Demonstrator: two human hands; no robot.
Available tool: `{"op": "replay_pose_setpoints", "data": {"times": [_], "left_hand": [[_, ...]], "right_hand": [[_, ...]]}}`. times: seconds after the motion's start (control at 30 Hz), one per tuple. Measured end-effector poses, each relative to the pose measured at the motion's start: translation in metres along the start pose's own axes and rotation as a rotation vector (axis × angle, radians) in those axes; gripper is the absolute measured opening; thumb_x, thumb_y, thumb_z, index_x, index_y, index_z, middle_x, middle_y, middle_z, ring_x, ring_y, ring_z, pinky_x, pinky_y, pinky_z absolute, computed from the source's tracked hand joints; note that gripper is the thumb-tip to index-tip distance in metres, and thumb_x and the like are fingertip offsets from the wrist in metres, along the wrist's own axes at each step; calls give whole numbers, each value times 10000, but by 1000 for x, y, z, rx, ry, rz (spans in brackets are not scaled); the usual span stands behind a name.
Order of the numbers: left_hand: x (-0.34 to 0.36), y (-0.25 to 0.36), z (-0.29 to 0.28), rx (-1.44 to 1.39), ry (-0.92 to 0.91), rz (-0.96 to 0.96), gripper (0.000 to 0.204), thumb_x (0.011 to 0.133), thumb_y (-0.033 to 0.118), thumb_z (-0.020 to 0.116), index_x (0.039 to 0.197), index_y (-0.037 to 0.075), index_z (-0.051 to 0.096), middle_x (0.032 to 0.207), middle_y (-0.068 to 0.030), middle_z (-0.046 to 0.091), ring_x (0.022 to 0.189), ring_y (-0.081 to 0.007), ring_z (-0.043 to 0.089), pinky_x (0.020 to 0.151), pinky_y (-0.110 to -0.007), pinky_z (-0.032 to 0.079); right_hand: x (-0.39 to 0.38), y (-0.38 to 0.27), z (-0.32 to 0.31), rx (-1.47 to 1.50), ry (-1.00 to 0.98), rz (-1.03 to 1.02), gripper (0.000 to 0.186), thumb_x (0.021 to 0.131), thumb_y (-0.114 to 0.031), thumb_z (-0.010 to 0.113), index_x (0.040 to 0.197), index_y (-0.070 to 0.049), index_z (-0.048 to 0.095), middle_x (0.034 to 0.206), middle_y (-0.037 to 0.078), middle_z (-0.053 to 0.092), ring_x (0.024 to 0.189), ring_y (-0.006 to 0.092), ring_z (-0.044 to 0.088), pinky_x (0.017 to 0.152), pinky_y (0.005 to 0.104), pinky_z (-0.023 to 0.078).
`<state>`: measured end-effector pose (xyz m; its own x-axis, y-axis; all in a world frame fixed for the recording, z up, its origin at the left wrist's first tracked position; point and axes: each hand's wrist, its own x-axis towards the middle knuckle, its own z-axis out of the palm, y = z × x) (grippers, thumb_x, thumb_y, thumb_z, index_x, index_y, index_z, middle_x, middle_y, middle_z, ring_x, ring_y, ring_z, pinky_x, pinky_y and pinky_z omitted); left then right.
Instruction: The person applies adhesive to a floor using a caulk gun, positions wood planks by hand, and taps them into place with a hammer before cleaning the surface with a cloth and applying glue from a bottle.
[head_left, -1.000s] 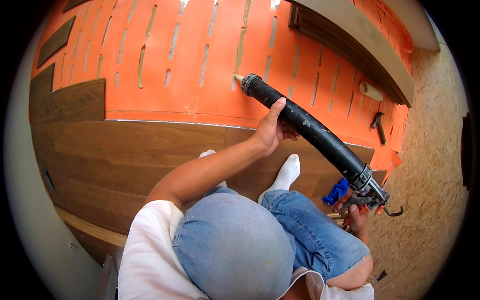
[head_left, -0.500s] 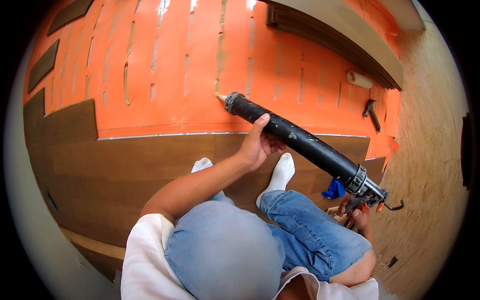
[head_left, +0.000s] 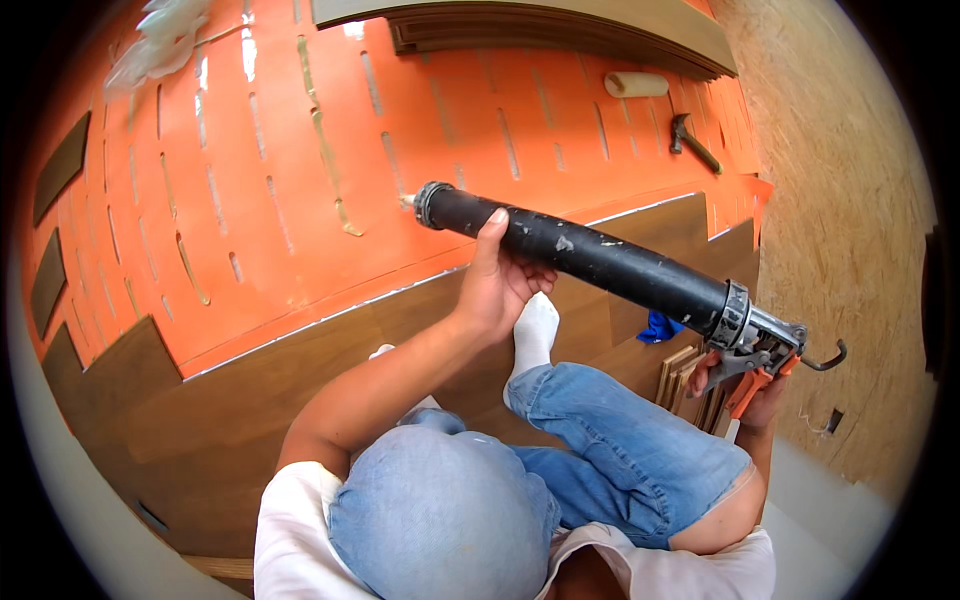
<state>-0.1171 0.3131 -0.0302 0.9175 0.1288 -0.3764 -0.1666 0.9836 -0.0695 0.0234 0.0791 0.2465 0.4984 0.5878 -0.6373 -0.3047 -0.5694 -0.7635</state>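
A long black caulking gun (head_left: 610,262) lies slantwise across my view, its nozzle to the left over the orange underlayment (head_left: 290,290). My left hand (head_left: 497,278) supports the barrel near its front, thumb on top and fingers curled below. My right hand (head_left: 765,400) is closed round the handle with the orange trigger at the rear end. The nozzle tip is just beside one of the slots in the underlayment. A bead of tan adhesive (head_left: 328,150) runs along a slot row left of the nozzle.
Laid brown floorboards (head_left: 240,420) reach under my feet. Stacked planks (head_left: 560,30) stand at the far side, near a pale roll (head_left: 636,84) and a hammer (head_left: 695,143). Loose boards (head_left: 62,168) lie at left, crumpled plastic (head_left: 160,40) at far left, and a blue item (head_left: 660,327) by my knee.
My view has shifted to the right. The nozzle has left the end of the adhesive bead and is now at a slot row to its right. Both hands keep their hold.
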Motion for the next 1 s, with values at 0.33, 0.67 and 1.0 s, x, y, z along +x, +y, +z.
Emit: {"op": "replay_pose_setpoints", "data": {"times": [0.33,0.67,1.0], "left_hand": [[124,-22,50,240,-74,-127,599,987,651,517,1081,71,628,856,-71,696,699,-169,649,620,-298,550],[213,22,54,398,71,-7,594,939,685,526,971,108,663,778,-56,669,678,-158,634,633,-318,530],[229,35,41,342,69,9,635,945,699,507,1000,89,677,789,-60,671,695,-167,642,648,-326,534]], "right_hand": [[-8,24,-25,-23,199,-130,631,938,-517,651,1259,19,560,1053,199,665,973,332,672,913,503,536],[92,35,-24,129,203,-193,277,1019,-196,593,1198,10,542,992,158,639,920,259,644,873,446,545],[115,27,-29,55,248,-115,259,1014,-213,609,1128,10,545,888,129,611,805,223,603,757,393,525]]}}
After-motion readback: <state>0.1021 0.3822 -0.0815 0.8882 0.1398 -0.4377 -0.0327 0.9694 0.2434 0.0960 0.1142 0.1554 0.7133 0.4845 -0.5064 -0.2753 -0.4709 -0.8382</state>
